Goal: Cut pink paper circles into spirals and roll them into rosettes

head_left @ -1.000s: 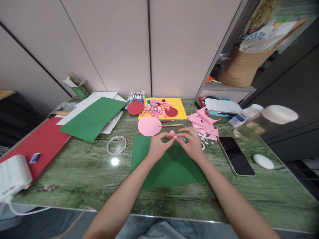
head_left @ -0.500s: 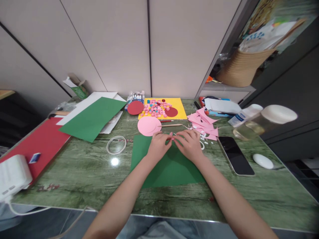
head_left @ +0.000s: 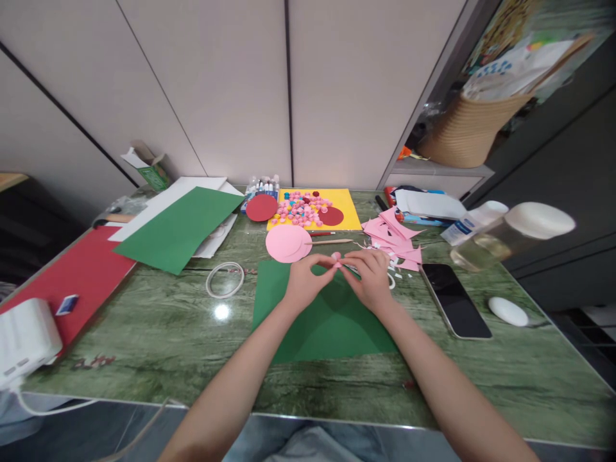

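A small curled piece of pink paper [head_left: 336, 258] is pinched between the fingertips of both hands, above the top edge of a green paper sheet [head_left: 327, 327]. My left hand [head_left: 309, 280] has thumb and forefinger closed on its left side. From the right, my right hand [head_left: 368, 277] grips it with thumb and fingers. Just beyond my left hand lie overlapping pink paper circles [head_left: 283, 242], with a pointed wooden stick [head_left: 332, 242] beside them. Part of a white ring-shaped thing [head_left: 391, 281] shows by my right hand; the rest is hidden.
Rolled paper pieces in several colours [head_left: 303, 208] lie on a yellow sheet [head_left: 349, 204] at the back. Pink scraps [head_left: 392, 237], a phone [head_left: 455, 301] and a lidded container [head_left: 505, 237] are on the right. A roll of tape [head_left: 224, 280] and red paper [head_left: 81, 276] lie left.
The fingers of both hands have shifted, and more of the curled pink paper now shows between the fingertips. Everything else on the table stays in place.
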`<state>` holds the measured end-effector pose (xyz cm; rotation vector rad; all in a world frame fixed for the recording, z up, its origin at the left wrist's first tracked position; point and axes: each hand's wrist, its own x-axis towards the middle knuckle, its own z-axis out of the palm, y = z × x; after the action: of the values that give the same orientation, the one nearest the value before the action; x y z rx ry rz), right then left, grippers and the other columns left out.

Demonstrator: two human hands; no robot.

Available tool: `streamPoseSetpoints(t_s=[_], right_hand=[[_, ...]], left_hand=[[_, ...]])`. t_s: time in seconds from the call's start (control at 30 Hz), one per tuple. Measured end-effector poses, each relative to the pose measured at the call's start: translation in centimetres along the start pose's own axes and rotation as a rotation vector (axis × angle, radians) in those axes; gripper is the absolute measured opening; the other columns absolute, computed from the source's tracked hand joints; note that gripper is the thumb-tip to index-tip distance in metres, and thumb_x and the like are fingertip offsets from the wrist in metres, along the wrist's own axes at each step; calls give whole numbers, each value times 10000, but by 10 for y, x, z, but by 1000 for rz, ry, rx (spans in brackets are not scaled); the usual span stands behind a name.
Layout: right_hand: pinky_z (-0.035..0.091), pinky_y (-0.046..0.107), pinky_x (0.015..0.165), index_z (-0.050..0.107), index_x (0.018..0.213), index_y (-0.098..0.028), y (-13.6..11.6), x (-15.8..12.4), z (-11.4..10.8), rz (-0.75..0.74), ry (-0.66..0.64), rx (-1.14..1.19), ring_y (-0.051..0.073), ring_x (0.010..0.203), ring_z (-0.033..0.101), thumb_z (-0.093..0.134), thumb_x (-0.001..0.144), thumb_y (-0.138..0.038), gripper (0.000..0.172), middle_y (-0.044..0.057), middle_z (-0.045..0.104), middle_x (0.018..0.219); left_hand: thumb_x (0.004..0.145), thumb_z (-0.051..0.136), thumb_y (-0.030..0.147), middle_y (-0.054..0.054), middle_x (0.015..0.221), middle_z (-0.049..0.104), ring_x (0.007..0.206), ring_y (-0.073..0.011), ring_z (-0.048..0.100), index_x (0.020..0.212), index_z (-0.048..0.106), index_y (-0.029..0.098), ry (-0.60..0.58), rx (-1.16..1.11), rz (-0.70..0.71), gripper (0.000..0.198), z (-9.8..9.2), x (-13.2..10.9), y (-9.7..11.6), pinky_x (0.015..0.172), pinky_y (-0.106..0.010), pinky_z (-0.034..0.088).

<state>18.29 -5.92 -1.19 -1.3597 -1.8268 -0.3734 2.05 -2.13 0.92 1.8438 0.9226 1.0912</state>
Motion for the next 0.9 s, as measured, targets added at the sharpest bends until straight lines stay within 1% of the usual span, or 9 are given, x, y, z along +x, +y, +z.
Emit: streamPoseSetpoints(t_s=[0.17,0.3,0.4,0.57,0.63,0.7,0.77,0.83,0.9], right_hand=[[379,399,815,614,893,-250,-2,2,0,92,-3,127,219,919,522,579,812,-273,92,42,626,909],[395,397,806,611,873,-244,-6,4,-1,128,13,187,216,905,526,577,813,-267,73,47,612,897],[382,396,806,617,877,-252,-6,4,-1,106,0,153,213,900,523,579,809,-266,79,39,623,890],[321,399,832,611,919,-258,-4,1,-1,-13,-45,-34,210,912,512,590,799,-250,122,19,656,911],[303,401,838,604,939,-265,-3,-1,-1,-68,-41,-91,208,911,516,589,802,-239,140,9,669,910],[295,404,841,597,957,-269,-2,-2,-2,-106,-20,-133,205,898,525,591,803,-229,159,1,679,908],[298,404,833,592,958,-264,-3,-2,-2,-119,13,-155,205,882,534,603,797,-227,165,-1,687,904],[304,403,821,592,942,-261,-3,-2,-3,-115,48,-160,207,866,542,611,792,-232,154,-1,691,890],[310,401,813,598,918,-264,-4,-2,-4,-97,69,-158,209,858,547,613,790,-241,131,1,690,875]], left_hand=[[722,598,239,-35,801,695,732,-139,636,837,659,167,-7,-124,-40,149,3,-1,-1,734,-287,511],[728,600,264,-38,797,695,726,-134,636,829,657,160,7,-151,-48,156,4,-2,-2,727,-274,509],[745,582,251,-28,797,693,722,-132,633,841,657,173,15,-32,1,145,3,-3,-5,726,-278,502],[756,568,207,-17,768,697,788,-159,619,849,654,202,56,335,229,127,4,-3,-16,864,-365,446],[771,553,204,-11,774,700,758,-147,620,856,646,201,67,391,298,126,5,-3,-19,902,-375,425],[783,542,207,-11,804,702,759,-141,624,869,639,199,74,397,322,131,6,-4,-19,908,-368,423],[778,548,212,-18,846,701,835,-155,625,879,637,202,76,367,286,136,6,-4,-15,890,-358,438],[760,563,203,-20,873,698,910,-167,615,877,642,208,68,301,210,141,5,-5,-9,868,-343,455],[744,573,186,-13,861,698,912,-163,619,865,650,210,58,210,137,146,5,-5,-4,845,-322,470]])
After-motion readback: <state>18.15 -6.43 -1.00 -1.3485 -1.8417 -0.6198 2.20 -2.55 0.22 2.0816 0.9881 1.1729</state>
